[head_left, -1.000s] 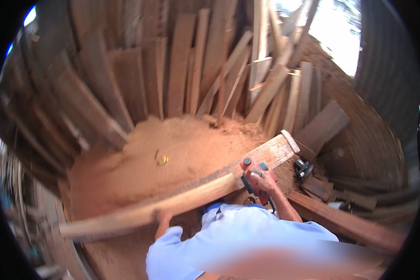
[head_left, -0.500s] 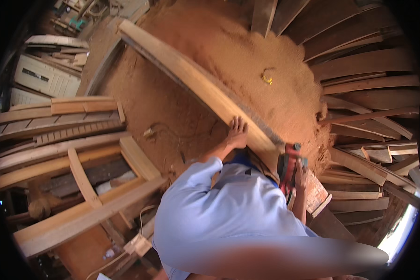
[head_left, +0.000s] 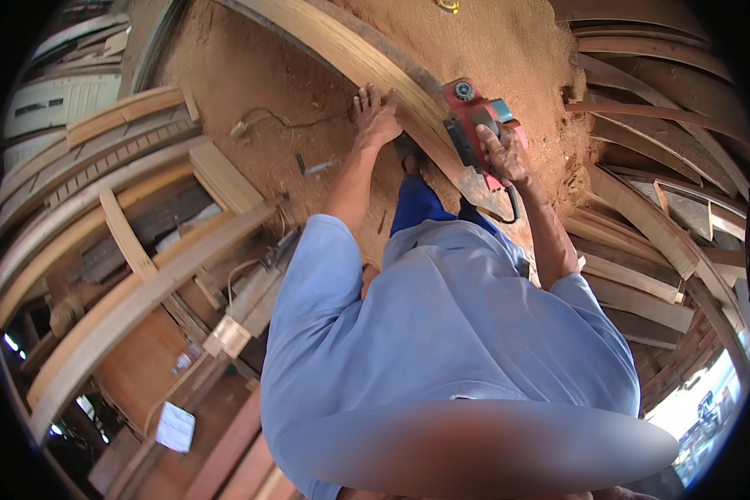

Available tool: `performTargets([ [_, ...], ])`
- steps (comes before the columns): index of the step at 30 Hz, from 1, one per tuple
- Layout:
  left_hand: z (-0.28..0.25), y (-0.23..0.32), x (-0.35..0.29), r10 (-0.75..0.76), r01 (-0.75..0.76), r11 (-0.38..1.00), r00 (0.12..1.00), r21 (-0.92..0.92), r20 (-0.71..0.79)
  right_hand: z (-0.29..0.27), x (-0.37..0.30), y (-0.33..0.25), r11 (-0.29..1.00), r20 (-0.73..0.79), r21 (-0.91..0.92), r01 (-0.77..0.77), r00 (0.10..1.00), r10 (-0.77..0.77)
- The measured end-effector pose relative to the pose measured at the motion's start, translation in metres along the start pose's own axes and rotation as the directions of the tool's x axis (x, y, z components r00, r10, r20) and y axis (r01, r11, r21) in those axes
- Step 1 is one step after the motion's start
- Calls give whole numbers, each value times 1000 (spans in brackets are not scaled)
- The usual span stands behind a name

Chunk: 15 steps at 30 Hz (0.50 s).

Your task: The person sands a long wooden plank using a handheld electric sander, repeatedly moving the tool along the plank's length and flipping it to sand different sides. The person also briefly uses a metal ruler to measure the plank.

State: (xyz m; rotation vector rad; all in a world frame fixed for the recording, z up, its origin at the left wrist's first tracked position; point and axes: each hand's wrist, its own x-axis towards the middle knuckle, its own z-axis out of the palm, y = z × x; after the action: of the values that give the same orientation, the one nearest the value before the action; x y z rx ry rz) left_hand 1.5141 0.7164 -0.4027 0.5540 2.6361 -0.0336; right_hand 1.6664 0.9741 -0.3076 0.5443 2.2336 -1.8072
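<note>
Item 1: power planer (head_left: 472,115), red body, dark side housing, round knob at its far end. Location: over the near right stretch of the plank; sole hidden, contact cannot be told. Handling, by judgement: fairly heavy for one hand, rigid, hard-cased; blade side beneath unsafe for fingers. Hold: rear handle, with the far knob as a second grip. Dark cable (head_left: 513,204) leaves its near end and is likely to drag if it catches.

Item 2: plank (head_left: 342,54), long, pale, running from far left to near right. Handling, by judgement: heavy, stiff, dry; planed face likely smooth and a little slippery under dust. Hold: along both long edges, away from the tool.

Hands: apart. Right hand (head_left: 504,154) clamped on the planer's handle, fingers wrapped over it. Left hand (head_left: 377,117) laid with spread fingers on the plank's near left edge, well clear of the planer.

Surroundings: dusty ground (head_left: 517,50), brown; a yellow object at the far edge, cut off by the frame; timber frame (head_left: 100,342), left; white sheet (head_left: 176,427), near left; leaning boards (head_left: 642,221), right.
</note>
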Motion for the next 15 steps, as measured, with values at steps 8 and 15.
performTargets([
  [8, 194, 64, -172, -147, 152, 878, 988, -453, 47, -15, -91, 47, 976, 295, -154, 155, 950, -104],
  [15, 267, 114, -174, 315, -87, 797, 905, -598, 287, 17, -75, 54, 951, 175, -288, 112, 983, -63],
])
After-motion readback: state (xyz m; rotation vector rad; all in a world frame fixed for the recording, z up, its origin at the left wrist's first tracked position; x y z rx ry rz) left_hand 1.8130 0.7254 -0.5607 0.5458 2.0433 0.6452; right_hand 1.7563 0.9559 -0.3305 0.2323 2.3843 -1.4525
